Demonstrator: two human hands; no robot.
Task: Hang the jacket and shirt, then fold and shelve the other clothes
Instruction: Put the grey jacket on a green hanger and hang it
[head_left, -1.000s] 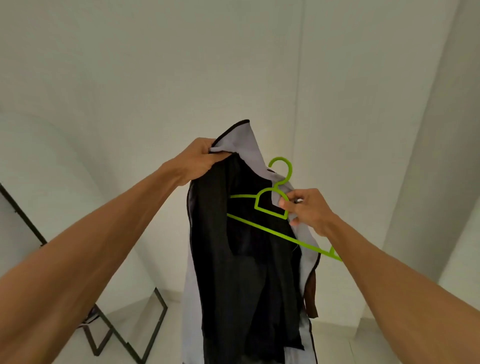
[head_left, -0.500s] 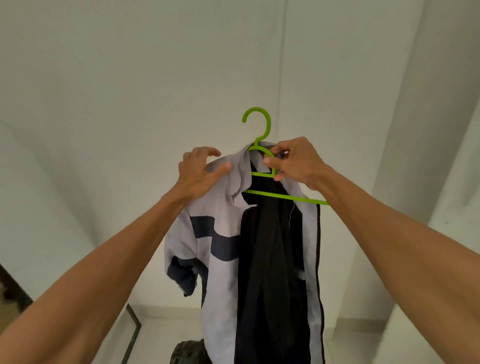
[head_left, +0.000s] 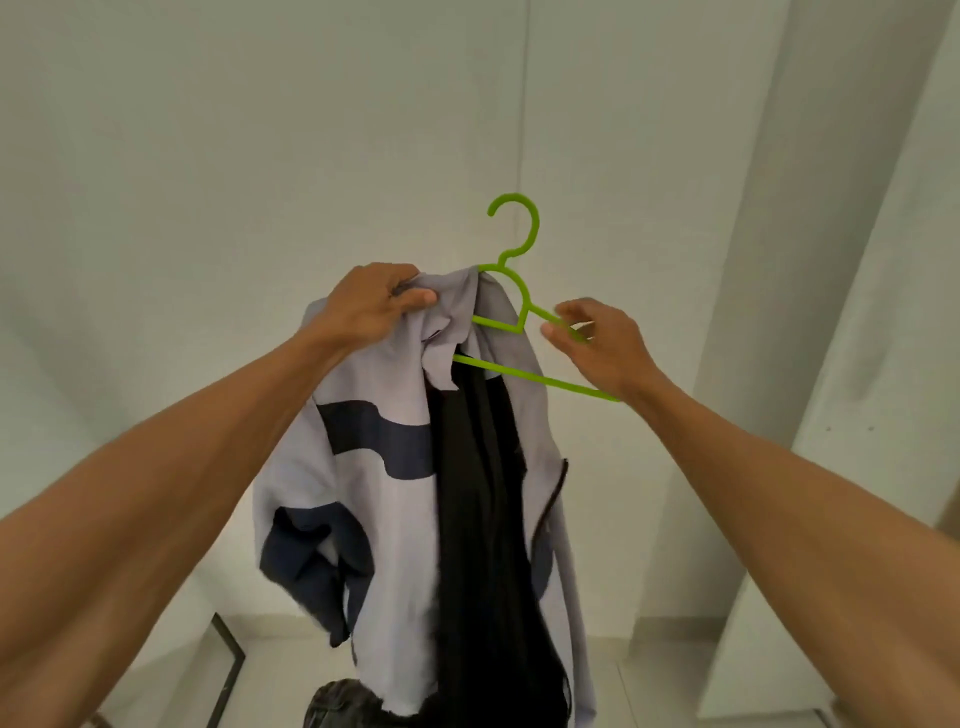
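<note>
Up at 12 o'clock, against the pale wall (head_left: 208, 156), I hold the jacket (head_left: 384, 493) half-dressed on the green hanger (head_left: 545, 381). My left hand (head_left: 374, 306), at 8 o'clock of the hook, has its grip closed tight on the collar cloth, bearing the weight so that shoulder sits on the hanger. My right hand (head_left: 602, 343), at 5 o'clock, pinches the hanger's uncovered arm between thumb and fingers, steadying it, I judge, so the loose right shoulder can be drawn over.

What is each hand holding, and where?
Left hand grips the jacket near its collar; right hand pinches the green hanger on its bare sloping arm.
</note>
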